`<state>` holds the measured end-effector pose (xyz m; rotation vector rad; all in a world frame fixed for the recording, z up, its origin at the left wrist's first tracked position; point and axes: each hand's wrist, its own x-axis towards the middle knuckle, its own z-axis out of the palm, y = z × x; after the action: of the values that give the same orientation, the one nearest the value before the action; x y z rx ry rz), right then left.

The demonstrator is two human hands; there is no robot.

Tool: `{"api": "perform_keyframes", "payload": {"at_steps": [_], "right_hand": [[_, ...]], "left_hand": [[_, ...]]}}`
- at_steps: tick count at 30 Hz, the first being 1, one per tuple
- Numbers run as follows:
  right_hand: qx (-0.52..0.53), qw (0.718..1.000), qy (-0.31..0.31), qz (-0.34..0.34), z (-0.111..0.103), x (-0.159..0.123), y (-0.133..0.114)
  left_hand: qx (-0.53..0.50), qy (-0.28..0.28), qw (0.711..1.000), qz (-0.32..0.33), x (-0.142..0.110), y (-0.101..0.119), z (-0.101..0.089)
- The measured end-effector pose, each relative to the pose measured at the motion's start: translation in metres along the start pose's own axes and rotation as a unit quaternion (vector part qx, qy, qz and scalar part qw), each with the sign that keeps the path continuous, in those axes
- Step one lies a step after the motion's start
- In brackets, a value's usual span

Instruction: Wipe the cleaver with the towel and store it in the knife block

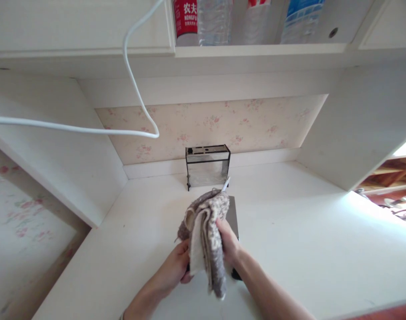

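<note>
A grey-brown and cream towel (211,235) hangs in folds above the counter. My right hand (229,240) is closed on its right side, thumb pressed on the cloth. My left hand (181,264) curls closed at the towel's lower left, around a slim dark-ended tool, mostly hidden by cloth. A thin pale tip (226,184) sticks out at the towel's top; whether it belongs to that tool I cannot tell. Behind the towel, a flat dark-grey piece (233,215) shows in part, with a black end (236,274) lower down by my right wrist.
A metal-topped rack with clear sides (207,154) stands against the back wall. A white cable (136,84) hangs in front at the upper left. Bottles (214,22) fill the shelf overhead. White side panels (363,115) flank the white counter (289,231).
</note>
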<state>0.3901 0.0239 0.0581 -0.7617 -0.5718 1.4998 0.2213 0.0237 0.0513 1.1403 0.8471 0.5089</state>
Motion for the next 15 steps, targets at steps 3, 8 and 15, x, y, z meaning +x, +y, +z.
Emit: {"api": "perform_keyframes", "payload": {"at_steps": [3,8,15], "right_hand": [[-0.010,0.999,-0.047,0.014,0.015,-0.004,0.012],[-0.031,0.999,-0.014,-0.005,0.017,-0.002,0.006],[0.002,0.995,0.090,-0.040,0.003,0.006,-0.018]], "left_hand": [[0.020,0.012,1.000,0.010,-0.001,-0.012,-0.009],[0.045,-0.002,0.999,0.012,0.000,-0.017,-0.010],[0.019,-0.023,0.999,-0.032,0.000,0.009,0.004]]}}
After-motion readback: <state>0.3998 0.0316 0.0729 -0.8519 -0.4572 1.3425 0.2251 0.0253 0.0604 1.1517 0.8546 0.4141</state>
